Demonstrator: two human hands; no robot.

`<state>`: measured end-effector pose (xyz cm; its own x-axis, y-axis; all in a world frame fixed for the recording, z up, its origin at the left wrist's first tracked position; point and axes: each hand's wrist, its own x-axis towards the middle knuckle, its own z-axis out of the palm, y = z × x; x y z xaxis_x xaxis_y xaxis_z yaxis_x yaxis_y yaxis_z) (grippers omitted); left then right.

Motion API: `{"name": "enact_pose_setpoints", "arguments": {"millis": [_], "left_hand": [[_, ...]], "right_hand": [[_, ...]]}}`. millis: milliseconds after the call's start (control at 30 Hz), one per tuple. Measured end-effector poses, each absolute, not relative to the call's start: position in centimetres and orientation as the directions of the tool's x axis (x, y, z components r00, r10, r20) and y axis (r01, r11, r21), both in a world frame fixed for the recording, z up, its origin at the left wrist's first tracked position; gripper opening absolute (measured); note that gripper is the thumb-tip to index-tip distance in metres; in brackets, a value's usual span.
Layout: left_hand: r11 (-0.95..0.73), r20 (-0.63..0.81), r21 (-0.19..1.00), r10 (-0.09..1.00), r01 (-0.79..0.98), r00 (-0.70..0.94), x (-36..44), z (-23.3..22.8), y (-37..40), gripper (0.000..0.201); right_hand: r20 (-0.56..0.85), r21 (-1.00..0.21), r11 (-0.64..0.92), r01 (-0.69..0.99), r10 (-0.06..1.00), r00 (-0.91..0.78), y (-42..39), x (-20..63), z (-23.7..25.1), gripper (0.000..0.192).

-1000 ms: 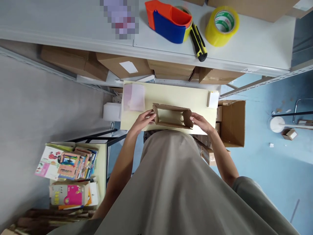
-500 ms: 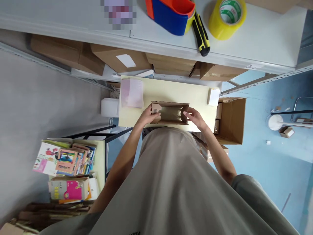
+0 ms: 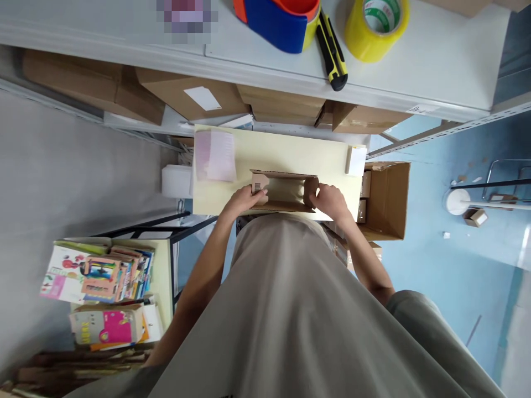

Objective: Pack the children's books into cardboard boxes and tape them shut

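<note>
An open cardboard box [image 3: 284,207] sits at the near edge of the pale yellow counter [image 3: 286,152], between the left hand [image 3: 244,200], its fingers pinching the left end flap [image 3: 259,182], and the right hand [image 3: 332,202], its curled fingers gripping the right end flap [image 3: 309,189].

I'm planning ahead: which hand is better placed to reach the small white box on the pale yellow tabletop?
Probably the right hand: it is nearer the small white box on the tabletop. Both hands hold the open brown cardboard carton, the left hand at its farther end.
</note>
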<state>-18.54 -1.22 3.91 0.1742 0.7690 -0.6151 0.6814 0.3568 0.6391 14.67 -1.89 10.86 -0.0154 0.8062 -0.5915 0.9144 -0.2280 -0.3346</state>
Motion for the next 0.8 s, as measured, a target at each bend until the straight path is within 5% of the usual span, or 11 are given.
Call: {"name": "enact_pose_setpoints", "arguments": {"millis": [133, 433, 567, 700, 800], "left_hand": [[0.305, -0.626, 0.549, 0.767, 0.778, 0.141, -18.0, 4.3, -1.6, 0.046], [0.283, -0.601, 0.525, 0.791, 0.803, 0.114, -16.9, 4.2, -3.1, 0.048], [0.297, -0.559, 0.581, 0.823, 0.758, 0.106, -17.3, 3.8, -3.4, 0.045], [0.295, -0.592, 0.546, 0.798, 0.784, 0.113, -17.5, 4.0, -3.3, 0.049], [0.281, -0.627, 0.513, 0.768, 0.811, 0.131, -17.4, 4.5, -3.1, 0.053]], "right_hand": [[-0.583, -0.208, -0.221, 0.953, 0.810, 0.061, -0.7, 12.9, 10.1, 0.034], [-0.540, -0.267, -0.266, 0.926, 0.837, 0.085, -0.6, 9.1, 7.9, 0.065], [-0.614, -0.423, -0.208, 0.882, 0.782, -0.109, 0.2, 12.6, 10.0, 0.083], [-0.749, -0.639, -0.451, 0.623, 0.551, -0.369, 1.2, 17.6, 11.7, 0.071], [-0.727, -0.686, -0.552, 0.474, 0.544, -0.419, 1.3, 19.0, 11.4, 0.067]]}}
